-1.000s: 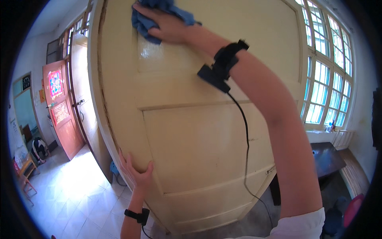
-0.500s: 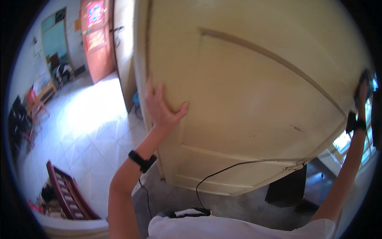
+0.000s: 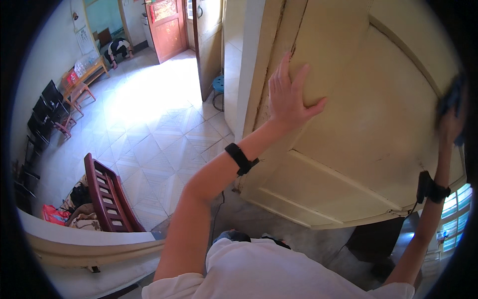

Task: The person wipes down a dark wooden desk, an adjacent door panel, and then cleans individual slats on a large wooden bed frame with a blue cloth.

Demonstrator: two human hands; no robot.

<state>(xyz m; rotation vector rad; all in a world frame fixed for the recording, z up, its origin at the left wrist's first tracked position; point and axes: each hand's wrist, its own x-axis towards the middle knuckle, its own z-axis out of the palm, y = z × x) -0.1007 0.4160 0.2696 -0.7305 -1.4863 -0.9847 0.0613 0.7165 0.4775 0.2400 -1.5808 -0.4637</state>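
A cream-painted panelled door [image 3: 358,124] stands in front of me. My left hand [image 3: 294,97] lies against it near its left edge, fingers spread, holding nothing. A black band with a small block circles that wrist. At the far right my right hand [image 3: 449,127] is closed on a dark cloth [image 3: 454,97], held against the door's right part. Both cloth and hand are smeared by motion, and the fingers are partly hidden. The right wrist also wears a black band.
To the left, a dark red wooden bench [image 3: 112,194] stands on the tiled floor [image 3: 154,144]. Black chairs [image 3: 50,102] line the far wall. A person [image 3: 119,49] crouches near a red door [image 3: 167,30]. A blue stool [image 3: 218,84] stands beyond the door frame. A barred window [image 3: 455,217] is at right.
The view has swung left, so the door and my left hand appear farther right. My right hand has moved with the cloth over the door's right part. The left hand stays spread on the door.
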